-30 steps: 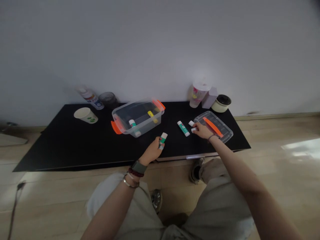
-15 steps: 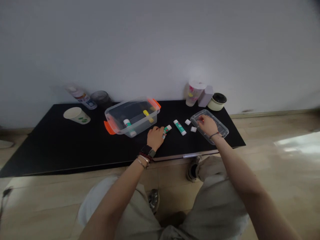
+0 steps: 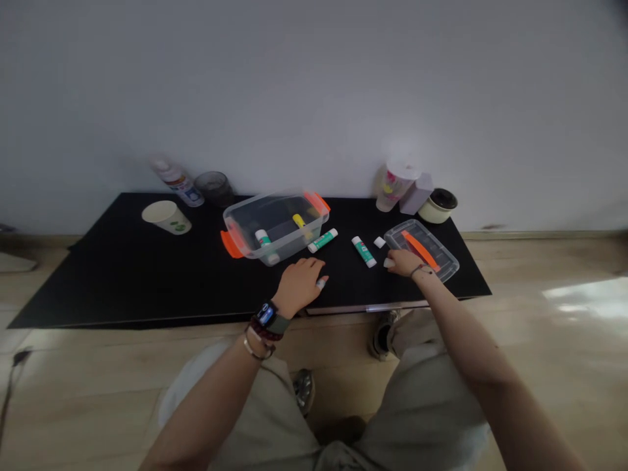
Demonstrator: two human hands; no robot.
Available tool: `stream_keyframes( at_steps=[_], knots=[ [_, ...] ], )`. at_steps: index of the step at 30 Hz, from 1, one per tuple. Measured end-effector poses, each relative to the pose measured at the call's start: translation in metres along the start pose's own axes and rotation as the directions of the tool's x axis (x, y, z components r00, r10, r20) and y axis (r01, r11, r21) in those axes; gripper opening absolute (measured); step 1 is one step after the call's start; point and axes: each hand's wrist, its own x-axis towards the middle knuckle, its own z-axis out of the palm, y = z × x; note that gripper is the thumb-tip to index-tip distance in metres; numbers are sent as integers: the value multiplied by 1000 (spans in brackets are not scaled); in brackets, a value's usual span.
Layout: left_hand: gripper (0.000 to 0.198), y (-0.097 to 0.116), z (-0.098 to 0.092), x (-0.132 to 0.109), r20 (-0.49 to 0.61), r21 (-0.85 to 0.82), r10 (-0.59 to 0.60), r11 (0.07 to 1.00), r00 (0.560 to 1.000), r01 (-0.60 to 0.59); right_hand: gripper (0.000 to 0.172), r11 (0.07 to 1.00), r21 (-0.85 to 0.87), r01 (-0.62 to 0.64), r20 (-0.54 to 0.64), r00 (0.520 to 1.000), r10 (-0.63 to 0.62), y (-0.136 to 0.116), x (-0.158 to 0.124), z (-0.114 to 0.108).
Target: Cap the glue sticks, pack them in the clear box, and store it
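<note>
My left hand (image 3: 300,285) rests palm down on the black table (image 3: 147,275), fingers spread and holding nothing; one fingertip shows white. Beyond it a green-and-white glue stick (image 3: 322,240) lies against a clear box (image 3: 245,230) with orange handles. The box holds another glue stick (image 3: 262,237) and a yellow item (image 3: 298,221). A third glue stick (image 3: 364,251) lies to the right, with a small white piece (image 3: 379,242) past it. My right hand (image 3: 406,262) has its fingers curled on a second small white piece (image 3: 387,263), beside the clear lid (image 3: 441,265) with an orange strip.
A paper cup (image 3: 167,216), a tipped bottle (image 3: 176,180) and a dark jar (image 3: 213,186) stand at the back left. A plastic cup (image 3: 395,186), a lilac box (image 3: 415,193) and a cream bowl (image 3: 438,204) stand at the back right. My knees are below the table's front edge.
My left hand let go of the glue stick, which now lies beside the box, and drew back. My right hand came off the lid to a white piece.
</note>
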Motion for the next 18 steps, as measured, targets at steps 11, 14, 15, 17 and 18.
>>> stream_keyframes(
  at_steps=[11,14,15,17,18],
  knots=[
    [31,-24,-1,-40,349,-89,-62,991,935,99,26,972,-80,220,-400,886,-234,-111,-1,-10],
    [32,-25,-3,-40,347,-90,-54,992,936,90,27,978,-11,208,-479,857,-187,-126,12,-16],
    [32,-25,-4,-40,339,-89,-54,992,939,89,28,977,51,208,-529,835,-150,-127,15,-23],
    [32,-24,-6,-41,327,-78,-54,993,944,84,28,947,189,260,-638,765,-83,-132,19,-45],
    [33,-24,-6,-41,327,-74,-48,994,944,76,27,918,244,312,-687,724,-63,-136,21,-58]
  ],
)
